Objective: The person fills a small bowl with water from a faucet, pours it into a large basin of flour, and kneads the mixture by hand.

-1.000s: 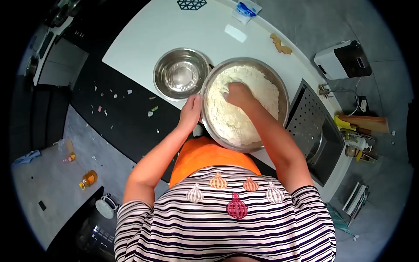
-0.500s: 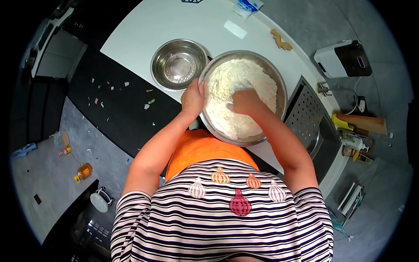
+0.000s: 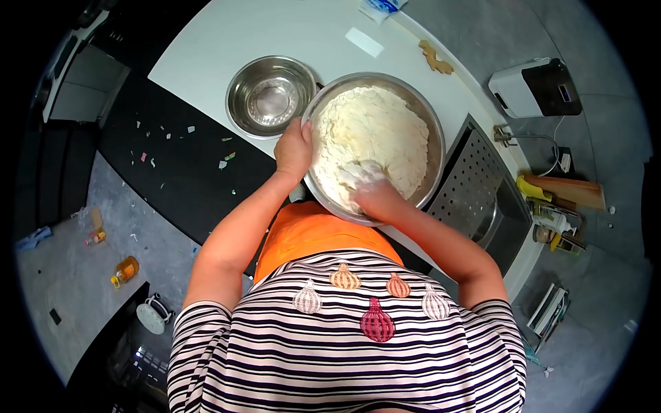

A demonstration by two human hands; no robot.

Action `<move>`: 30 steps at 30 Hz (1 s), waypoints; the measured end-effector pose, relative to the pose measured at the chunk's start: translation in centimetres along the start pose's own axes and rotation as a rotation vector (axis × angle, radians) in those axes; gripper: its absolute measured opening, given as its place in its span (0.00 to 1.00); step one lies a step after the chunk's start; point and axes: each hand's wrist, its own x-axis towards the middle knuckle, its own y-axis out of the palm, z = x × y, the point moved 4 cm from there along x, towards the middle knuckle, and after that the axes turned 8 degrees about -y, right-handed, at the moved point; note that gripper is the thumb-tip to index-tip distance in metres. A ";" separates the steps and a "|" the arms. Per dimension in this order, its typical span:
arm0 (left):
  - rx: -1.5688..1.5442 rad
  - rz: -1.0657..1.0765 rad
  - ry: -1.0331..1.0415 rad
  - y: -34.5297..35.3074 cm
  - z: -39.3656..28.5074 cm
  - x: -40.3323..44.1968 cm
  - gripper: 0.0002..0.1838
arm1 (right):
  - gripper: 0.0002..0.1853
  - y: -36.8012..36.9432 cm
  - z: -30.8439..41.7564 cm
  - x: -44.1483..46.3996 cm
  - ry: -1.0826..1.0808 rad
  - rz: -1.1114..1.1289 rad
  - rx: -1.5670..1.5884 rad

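Note:
A large steel bowl point(image 3: 435, 155) stands on the counter's front edge, holding a heap of pale flour point(image 3: 375, 124) that looks clumpy in places. My left hand point(image 3: 294, 150) is closed on the bowl's left rim, thumb side up. Low inside the bowl, my right hand point(image 3: 374, 193) is in the flour near the side closest to me. White flour coats its fingers, which are blurred and partly buried, so their shape is unclear. To the left, a smaller steel bowl point(image 3: 239, 100) sits beside the large one.
Behind the bowls lie a piece of ginger point(image 3: 435, 58), a white rectangle point(image 3: 364, 42) and a blue-and-white packet point(image 3: 380, 8). A sink with a perforated tray point(image 3: 471, 186) adjoins on the right. An oil bottle point(image 3: 124, 272) stands on the floor at left.
My right hand has moved from the middle of the flour down toward the near side of the bowl. My left hand stays on the rim. The whole view has shifted slightly.

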 end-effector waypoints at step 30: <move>0.034 -0.032 0.019 -0.1 -0.1 -0.1 0.17 | 0.34 1.6 -2.9 0.7 0.824 -0.087 0.700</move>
